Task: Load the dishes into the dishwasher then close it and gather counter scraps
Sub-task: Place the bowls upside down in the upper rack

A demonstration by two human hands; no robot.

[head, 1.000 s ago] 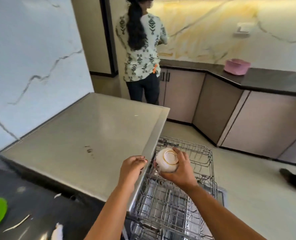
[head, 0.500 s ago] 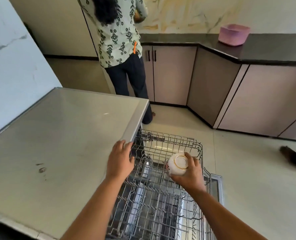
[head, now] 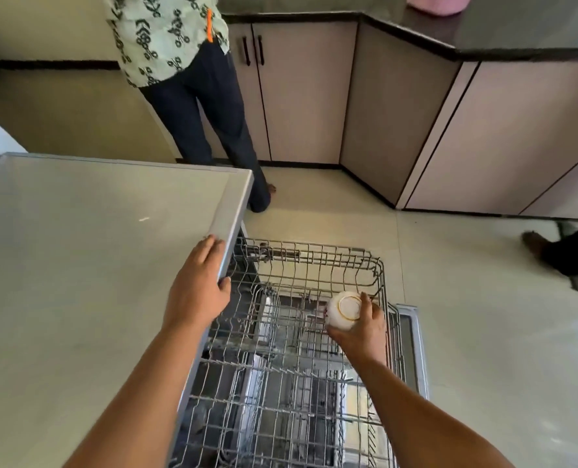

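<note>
A small white bowl (head: 344, 309) with a gold ring on its base is upside down in my right hand (head: 362, 327), which grips it from below over the right side of the pulled-out wire rack (head: 314, 261). My left hand (head: 198, 285) rests on the front edge of the dishwasher's grey top (head: 95, 265), fingers on the surface and thumb curled round the rim. Below the upper rack, the lower rack and the open door (head: 416, 349) show through the wires.
A person in a patterned shirt and dark trousers (head: 209, 106) stands at the far cabinets (head: 297, 96), just beyond the machine. Another person's foot (head: 534, 241) is on the floor at the right. A pink tub (head: 436, 5) sits on the dark counter.
My head has tilted down and closer. My right hand has carried the bowl lower and to the right over the rack. My left hand has stayed on the top's edge.
</note>
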